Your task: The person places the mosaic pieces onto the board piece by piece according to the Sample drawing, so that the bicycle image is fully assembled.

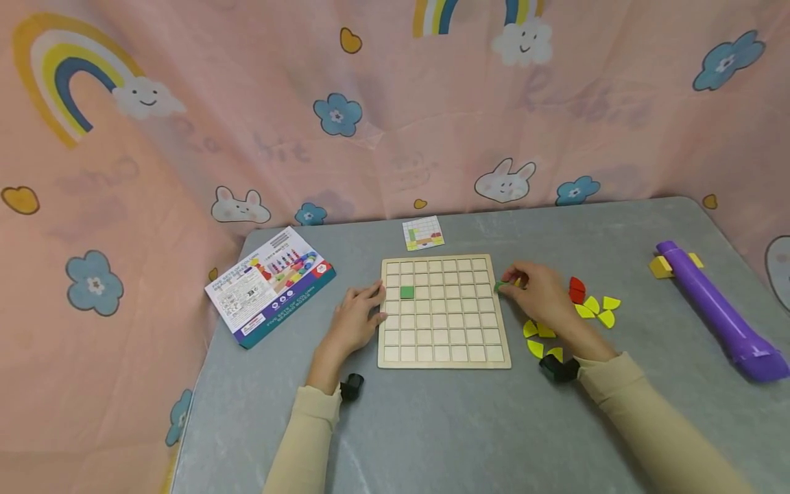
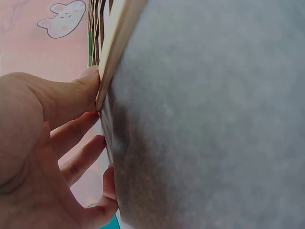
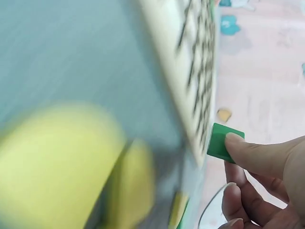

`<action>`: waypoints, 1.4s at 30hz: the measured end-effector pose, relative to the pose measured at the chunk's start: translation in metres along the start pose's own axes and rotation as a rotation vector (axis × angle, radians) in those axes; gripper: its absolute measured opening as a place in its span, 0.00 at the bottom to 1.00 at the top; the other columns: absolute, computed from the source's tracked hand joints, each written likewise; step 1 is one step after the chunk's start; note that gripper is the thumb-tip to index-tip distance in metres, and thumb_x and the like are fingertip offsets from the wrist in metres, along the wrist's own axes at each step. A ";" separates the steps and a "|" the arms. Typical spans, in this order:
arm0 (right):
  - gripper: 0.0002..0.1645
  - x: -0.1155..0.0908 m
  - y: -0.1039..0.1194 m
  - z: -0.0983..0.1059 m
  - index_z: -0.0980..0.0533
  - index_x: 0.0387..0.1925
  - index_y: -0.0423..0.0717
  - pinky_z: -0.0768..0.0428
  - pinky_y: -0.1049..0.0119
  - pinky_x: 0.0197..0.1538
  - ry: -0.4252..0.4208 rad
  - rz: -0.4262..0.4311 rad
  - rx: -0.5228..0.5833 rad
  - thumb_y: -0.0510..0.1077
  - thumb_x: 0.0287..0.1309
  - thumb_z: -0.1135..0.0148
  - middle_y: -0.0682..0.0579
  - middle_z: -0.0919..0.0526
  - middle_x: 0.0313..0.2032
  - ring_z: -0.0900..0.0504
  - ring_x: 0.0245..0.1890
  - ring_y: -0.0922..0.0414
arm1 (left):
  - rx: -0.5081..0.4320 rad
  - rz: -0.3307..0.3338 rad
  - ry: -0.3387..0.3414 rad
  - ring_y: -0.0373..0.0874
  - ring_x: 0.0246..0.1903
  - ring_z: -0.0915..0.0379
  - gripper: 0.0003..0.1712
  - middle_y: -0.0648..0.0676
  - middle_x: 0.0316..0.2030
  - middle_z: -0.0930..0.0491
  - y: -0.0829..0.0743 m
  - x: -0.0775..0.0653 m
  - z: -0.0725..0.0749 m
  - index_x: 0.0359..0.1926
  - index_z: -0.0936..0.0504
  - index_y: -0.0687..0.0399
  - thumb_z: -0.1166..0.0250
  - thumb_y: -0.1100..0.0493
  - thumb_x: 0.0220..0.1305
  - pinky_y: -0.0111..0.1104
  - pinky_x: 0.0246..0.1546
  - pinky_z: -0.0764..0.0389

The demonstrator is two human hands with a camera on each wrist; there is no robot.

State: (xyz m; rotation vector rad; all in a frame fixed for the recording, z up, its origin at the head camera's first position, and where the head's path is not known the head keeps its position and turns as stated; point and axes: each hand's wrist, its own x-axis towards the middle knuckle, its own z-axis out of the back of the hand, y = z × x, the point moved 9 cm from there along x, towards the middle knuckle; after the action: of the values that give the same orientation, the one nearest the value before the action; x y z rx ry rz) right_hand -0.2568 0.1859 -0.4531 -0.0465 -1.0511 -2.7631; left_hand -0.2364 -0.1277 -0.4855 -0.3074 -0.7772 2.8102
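1. Framing the near edge of the scene, two tan cloth sleeves [image 1: 302, 439] extend over a matte grey tabletop [image 1: 426, 432].
2. Scattered to the near right, small yellow quarter-round pieces [image 1: 535, 348] show curved rims and pointed corners.
3. Relaxed, its fingers parted and slightly bent, the left hand [image 1: 352, 320] touches the left rim of a square, pale wooden grid board [image 1: 441, 321], thumb against the edge. The board looks stiff and light enough to slide; its raised rim is the natural hold.
4. Just off the board's right edge, the right hand [image 1: 533, 291] pinches a small green square tile [image 3: 218, 143] under its thumb, the other fingers loosely curled. The tile appears light, rigid, smooth and sturdy, perhaps slippery; opposite edges should give the surest grip.
5. A matching flat green square [image 1: 407, 292] sits in a cell toward the board's far left.
6. Farther right, curved red pieces [image 1: 577, 295] lie near a shiny purple tubular object [image 1: 710, 298] and yellow blocks [image 1: 660, 267].
7. At left lies a printed cardboard box [image 1: 271, 285]; beyond the board, a small patterned card [image 1: 423, 233].
8. At the far side hangs a soft, creased, cartoon-printed pink fabric curtain [image 1: 395, 144].
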 end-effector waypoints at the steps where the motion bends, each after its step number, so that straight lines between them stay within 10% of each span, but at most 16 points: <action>1: 0.05 0.002 0.006 -0.002 0.17 0.41 0.39 0.27 0.61 0.39 -0.009 0.014 0.012 0.37 0.66 0.28 0.43 0.15 0.35 0.22 0.36 0.49 | -0.001 -0.001 -0.001 0.57 0.73 0.38 0.34 0.49 0.83 0.41 0.000 0.000 0.000 0.79 0.32 0.52 0.35 0.56 0.77 0.61 0.65 0.32; 21: 0.03 0.034 0.103 -0.109 0.14 0.37 0.43 0.24 0.63 0.37 0.184 0.108 0.200 0.39 0.69 0.30 0.49 0.14 0.30 0.23 0.28 0.58 | 0.012 -0.004 0.007 0.57 0.73 0.37 0.35 0.49 0.83 0.41 0.002 0.003 0.001 0.79 0.32 0.53 0.34 0.55 0.76 0.59 0.65 0.31; 42: 0.05 0.033 0.101 -0.118 0.14 0.32 0.47 0.24 0.62 0.38 0.202 0.063 0.085 0.40 0.64 0.25 0.50 0.16 0.33 0.21 0.33 0.56 | 0.020 0.002 0.006 0.58 0.72 0.37 0.34 0.50 0.82 0.39 0.001 0.001 0.000 0.79 0.32 0.53 0.34 0.56 0.76 0.61 0.64 0.31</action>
State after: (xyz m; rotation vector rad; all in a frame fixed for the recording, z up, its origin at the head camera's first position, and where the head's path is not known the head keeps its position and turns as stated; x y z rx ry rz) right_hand -0.2664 0.0289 -0.4718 0.2029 -1.0912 -2.5986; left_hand -0.2375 -0.1281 -0.4858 -0.3141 -0.7470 2.8158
